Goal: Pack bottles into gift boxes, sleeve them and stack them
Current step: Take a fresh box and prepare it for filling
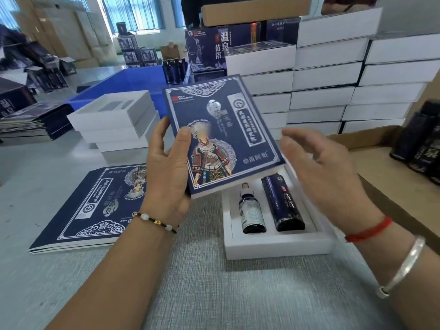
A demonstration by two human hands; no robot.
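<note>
A white gift box (273,246) lies open on the grey table with a small dropper bottle (251,211) and a taller dark bottle (284,203) side by side in its insert. My left hand (166,172) grips the left edge of a dark blue printed sleeve (221,136), held tilted above the far end of the box. My right hand (319,167) hovers blurred beside the sleeve's right edge, fingers loosely spread, holding nothing.
Flat blue sleeves (95,206) lie stacked at the left. Empty white boxes (114,120) stand behind them. Tall stacks of white boxes (333,75) fill the back right. A cardboard carton (371,158) with dark bottles (419,144) sits at the right. A blue crate (123,84) is farther back.
</note>
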